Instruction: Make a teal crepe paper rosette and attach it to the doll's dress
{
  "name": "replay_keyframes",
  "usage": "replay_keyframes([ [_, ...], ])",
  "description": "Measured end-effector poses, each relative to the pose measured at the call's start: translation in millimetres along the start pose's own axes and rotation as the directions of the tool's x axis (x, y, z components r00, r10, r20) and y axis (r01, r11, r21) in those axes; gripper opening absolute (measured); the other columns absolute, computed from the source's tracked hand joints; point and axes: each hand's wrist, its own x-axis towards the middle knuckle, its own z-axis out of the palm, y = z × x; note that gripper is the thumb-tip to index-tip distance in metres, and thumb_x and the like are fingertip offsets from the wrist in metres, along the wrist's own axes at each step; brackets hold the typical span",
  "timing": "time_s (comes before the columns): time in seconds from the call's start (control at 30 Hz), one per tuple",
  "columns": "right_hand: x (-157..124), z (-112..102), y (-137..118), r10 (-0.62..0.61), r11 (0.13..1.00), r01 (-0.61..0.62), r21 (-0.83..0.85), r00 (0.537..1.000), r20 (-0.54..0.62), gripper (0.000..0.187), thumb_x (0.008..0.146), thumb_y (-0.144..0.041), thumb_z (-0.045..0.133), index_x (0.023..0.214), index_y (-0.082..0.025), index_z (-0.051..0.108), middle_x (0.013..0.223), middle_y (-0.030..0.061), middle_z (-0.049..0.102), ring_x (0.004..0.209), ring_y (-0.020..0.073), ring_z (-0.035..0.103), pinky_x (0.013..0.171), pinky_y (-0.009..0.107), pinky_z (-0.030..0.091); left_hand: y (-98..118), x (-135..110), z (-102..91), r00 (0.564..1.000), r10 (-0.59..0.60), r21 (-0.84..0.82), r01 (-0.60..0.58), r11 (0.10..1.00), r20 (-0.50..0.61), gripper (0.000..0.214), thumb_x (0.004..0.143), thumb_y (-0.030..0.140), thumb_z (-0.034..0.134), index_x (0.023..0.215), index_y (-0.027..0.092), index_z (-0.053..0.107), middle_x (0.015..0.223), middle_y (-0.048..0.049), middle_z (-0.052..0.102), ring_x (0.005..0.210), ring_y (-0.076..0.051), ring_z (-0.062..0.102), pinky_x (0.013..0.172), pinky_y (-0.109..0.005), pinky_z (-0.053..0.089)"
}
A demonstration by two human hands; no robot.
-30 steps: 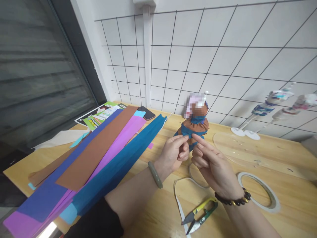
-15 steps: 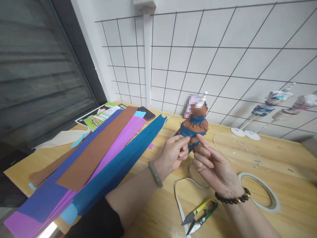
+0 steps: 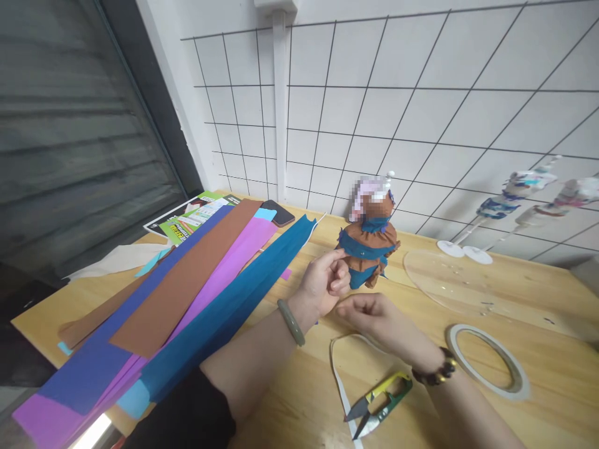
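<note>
A figure [image 3: 369,243] wrapped in brown and teal crepe paper stands on the table, its upper part partly pixelated, with a small white bead on top. A tiny bead shows on its teal band. My left hand [image 3: 327,284] is closed beside it, fingers curled, with its fingertips at the figure's left edge; anything inside is hidden. Lower down, my right hand [image 3: 374,318] is pinched close to the tabletop, apart from the figure. What its fingertips hold, if anything, is too small to make out. Yellow-and-green thread snips [image 3: 381,405] lie below, near my right wrist.
Crepe paper strips in brown [image 3: 187,280], blue, purple and teal [image 3: 224,312] cover the left side. Behind them lies a phone [image 3: 278,213]. At right are a tape roll [image 3: 491,362], a clear sheet [image 3: 440,280] and two decorated sticks [image 3: 498,207] on white bases. A white strip [image 3: 337,374] curves by the snips.
My right hand has come away from the figure, down to the tabletop. My left hand has shifted slightly left to the figure's edge, so more of the figure's front shows.
</note>
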Motion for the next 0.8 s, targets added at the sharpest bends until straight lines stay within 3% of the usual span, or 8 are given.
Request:
replay_keyframes([
  [0.07, 2.4, 12.8, 1.6, -0.025, 0.986, 0.023, -0.165, 1.000, -0.013, 0.023, 0.076, -0.029, 0.056, 0.056, -0.018, 0.059, 0.051, -0.0037, 0.045, 0.047, 0.0093, 0.036, 0.047, 0.024, 0.029, 2.1, 0.4, -1.7, 1.000, 0.010, -0.030, -0.009, 1.000, 0.024, 0.019, 0.074, 0.028, 0.055, 0.065, 0.016, 0.045, 0.045, 0.0078, 0.040, 0.029, -0.001, 0.026, 0.032, -0.017, 0.012],
  [0.2, 6.9, 36.6, 2.7, -0.101, 0.905, 0.060, -0.421, 0.992, -0.076, 0.012, 0.079, -0.021, 0.050, 0.074, -0.020, 0.062, 0.081, 0.0048, 0.062, 0.072, 0.0179, 0.053, 0.065, 0.029, 0.038, 7.7, 0.0, -1.2, 1.000, 0.010, -0.050, -0.009, 0.999, 0.021, 0.024, 0.076, 0.038, 0.055, 0.069, 0.016, 0.047, 0.041, 0.0085, 0.037, 0.028, -0.002, 0.024, 0.031, -0.015, 0.012],
  [0.4, 11.9, 49.4, 4.7, -0.080, 0.772, -0.020, -0.635, 0.988, -0.129, 0.010, 0.078, -0.021, 0.052, 0.078, -0.016, 0.061, 0.087, 0.0124, 0.065, 0.082, 0.0241, 0.056, 0.072, 0.032, 0.039, 14.6, 0.3, 1.2, 0.993, 0.027, -0.056, -0.033, 0.998, -0.111, 0.035, 0.078, 0.049, 0.051, 0.074, 0.014, 0.052, 0.040, 0.0081, 0.036, 0.028, -0.002, 0.025, 0.031, -0.015, 0.013],
  [0.57, 15.5, 51.2, 4.6, -0.077, 0.756, -0.022, -0.655, 0.990, -0.122, 0.013, 0.078, -0.017, 0.050, 0.072, -0.017, 0.061, 0.080, 0.0105, 0.065, 0.078, 0.0224, 0.057, 0.070, 0.032, 0.038, 19.2, 0.2, -0.3, 0.989, 0.034, -0.079, -0.046, 0.996, -0.141, 0.030, 0.081, 0.042, 0.050, 0.080, 0.012, 0.054, 0.042, 0.0077, 0.037, 0.029, -0.001, 0.026, 0.031, -0.015, 0.012],
  [0.8, 10.9, 36.2, -0.1, -0.079, 0.893, 0.051, -0.446, 0.996, -0.045, 0.016, 0.081, -0.025, 0.047, 0.069, -0.019, 0.056, 0.067, 0.0012, 0.061, 0.061, 0.0140, 0.055, 0.056, 0.024, 0.040, 25.4, 0.1, -7.9, 0.987, 0.078, 0.064, -0.070, 0.996, -0.140, 0.025, 0.078, 0.038, 0.053, 0.082, 0.013, 0.055, 0.046, 0.0081, 0.037, 0.031, -0.001, 0.024, 0.032, -0.015, 0.012],
])
